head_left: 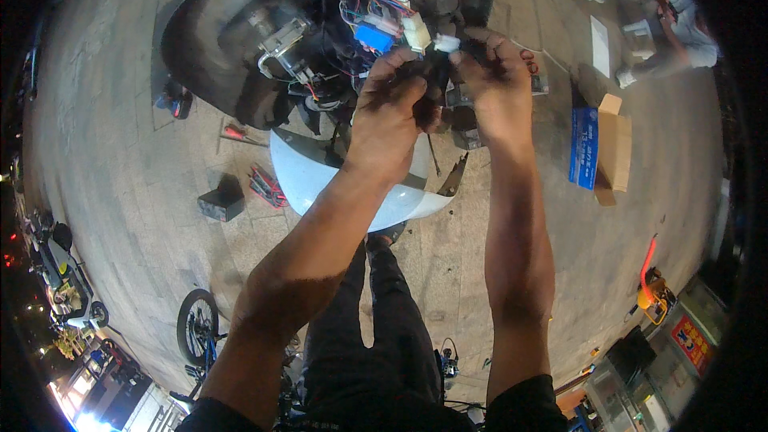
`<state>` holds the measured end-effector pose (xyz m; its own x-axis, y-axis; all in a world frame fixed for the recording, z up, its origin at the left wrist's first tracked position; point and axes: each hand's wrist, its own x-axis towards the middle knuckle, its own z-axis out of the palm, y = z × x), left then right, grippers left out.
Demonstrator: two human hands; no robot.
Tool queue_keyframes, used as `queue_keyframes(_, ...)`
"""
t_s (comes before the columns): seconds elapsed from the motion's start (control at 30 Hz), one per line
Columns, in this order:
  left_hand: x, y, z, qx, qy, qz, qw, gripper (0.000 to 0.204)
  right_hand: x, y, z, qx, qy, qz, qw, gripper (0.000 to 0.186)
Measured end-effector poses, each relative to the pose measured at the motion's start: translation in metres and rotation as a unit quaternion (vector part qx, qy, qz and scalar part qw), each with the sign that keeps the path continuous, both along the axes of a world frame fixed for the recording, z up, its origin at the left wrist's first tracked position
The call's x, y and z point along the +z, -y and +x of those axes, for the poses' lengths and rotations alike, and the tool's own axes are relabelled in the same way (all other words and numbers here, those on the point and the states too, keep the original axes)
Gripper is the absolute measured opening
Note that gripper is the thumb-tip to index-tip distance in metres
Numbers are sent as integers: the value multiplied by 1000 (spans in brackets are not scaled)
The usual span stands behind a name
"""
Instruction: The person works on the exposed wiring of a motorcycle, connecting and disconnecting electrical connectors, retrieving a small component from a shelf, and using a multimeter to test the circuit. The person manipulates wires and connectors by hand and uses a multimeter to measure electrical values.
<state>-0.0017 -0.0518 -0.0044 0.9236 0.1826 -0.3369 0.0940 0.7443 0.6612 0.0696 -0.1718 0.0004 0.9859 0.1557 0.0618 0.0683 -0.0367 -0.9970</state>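
Wiring and plugs hang from the opened front of a dark vehicle (200, 48) at the top: a blue part (373, 37), a cream connector (415, 32) and coloured wires. My left hand (388, 112), dirt-smudged, has its fingers curled just below these plugs; what it grips is hidden among dark cables. My right hand (496, 96) is closed on a small white connector (446, 43), beside the cream one. A white curved body panel (320, 180) lies on the paving below my hands.
An open blue cardboard box (596, 148), red-handled tools (264, 188) and a black block (220, 204) lie on the paving. A person (680, 28) crouches upper right. Parked two-wheelers (196, 320) stand lower left. An orange-and-yellow tool (652, 296) and a glass cabinet (672, 360) are lower right.
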Motion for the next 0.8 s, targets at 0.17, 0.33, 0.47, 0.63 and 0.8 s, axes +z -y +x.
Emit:
queue_keyframes(0.17,-7,-4,-4,13,9,200,980,34,10,-23,17,54,-6,34,998,28)
queue_keyframes(0.33,-5,-12,-6,-6,115,526,842,39,15,-29,22,85,34,-2,996,36)
queue_keyframes(0.47,2,-28,-5,-51,107,675,728,39,10,-34,18,116,77,-1,990,48)
queue_keyframes(0.63,9,-30,-5,17,78,725,684,36,1,-33,21,68,119,-86,987,46)
queue_keyframes(0.8,12,-28,-2,58,57,680,729,29,4,-37,32,75,72,-23,994,39)
